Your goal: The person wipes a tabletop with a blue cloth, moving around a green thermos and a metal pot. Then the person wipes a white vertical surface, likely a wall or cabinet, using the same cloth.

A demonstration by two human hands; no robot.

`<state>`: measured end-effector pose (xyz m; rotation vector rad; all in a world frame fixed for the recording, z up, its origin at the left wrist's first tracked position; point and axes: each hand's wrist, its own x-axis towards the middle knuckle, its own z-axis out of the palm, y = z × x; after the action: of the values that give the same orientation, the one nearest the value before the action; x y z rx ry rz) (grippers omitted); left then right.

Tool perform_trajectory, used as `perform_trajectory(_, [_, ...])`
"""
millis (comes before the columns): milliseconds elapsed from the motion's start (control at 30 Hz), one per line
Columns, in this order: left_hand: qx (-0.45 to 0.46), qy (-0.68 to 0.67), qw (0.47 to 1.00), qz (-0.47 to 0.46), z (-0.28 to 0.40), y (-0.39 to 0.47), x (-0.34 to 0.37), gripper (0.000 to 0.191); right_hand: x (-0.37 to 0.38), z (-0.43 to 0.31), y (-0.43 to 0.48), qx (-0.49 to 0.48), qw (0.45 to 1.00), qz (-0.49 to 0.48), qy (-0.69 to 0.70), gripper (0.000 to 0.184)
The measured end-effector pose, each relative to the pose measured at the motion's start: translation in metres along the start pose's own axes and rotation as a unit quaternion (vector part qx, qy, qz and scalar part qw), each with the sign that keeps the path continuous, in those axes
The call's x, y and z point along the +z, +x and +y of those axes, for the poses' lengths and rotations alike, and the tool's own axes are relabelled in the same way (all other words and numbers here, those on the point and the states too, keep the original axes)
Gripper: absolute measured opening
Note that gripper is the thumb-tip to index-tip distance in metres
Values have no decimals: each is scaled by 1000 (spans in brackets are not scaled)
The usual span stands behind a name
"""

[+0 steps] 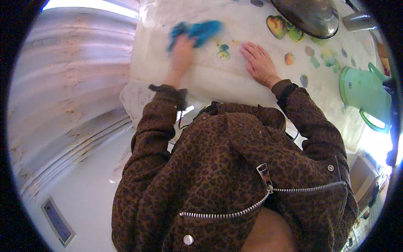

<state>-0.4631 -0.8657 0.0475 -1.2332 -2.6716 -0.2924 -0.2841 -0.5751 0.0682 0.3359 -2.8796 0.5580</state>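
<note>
A blurred blue cloth (pixel 206 31) lies on the tablecloth (pixel 201 71), bunched under my left hand (pixel 183 47), which grips it near the table's left side. My left hand is blurred too, so its separate fingers do not show. My right hand (pixel 259 64) rests palm down on the tablecloth, holding nothing, its fingers stretched out. Between the two hands, printed fruit shows on the pale cloth.
At the far right of the table sits a dark, shiny metal vessel (pixel 310 15), with a metal cup (pixel 359 22) beside it. A green plastic container with handles (pixel 363 89) stands nearer on the right. A pale curtain (pixel 75 72) hangs along the left.
</note>
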Motion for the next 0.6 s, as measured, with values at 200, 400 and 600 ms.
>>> perform_trajectory(200, [-130, 107, 984, 55, -80, -47, -18, 35, 0, 1, -2, -12, 1000, 13, 17, 52])
perform_trajectory(400, [34, -149, 988, -6, 97, -39, 1, 30, 4, 3, -1, 31, 996, -69, -38, 51])
perform_trajectory(600, [44, -124, 990, -49, 47, -54, -13, 36, 2, 2, 1, -7, 1000, 9, 10, 49])
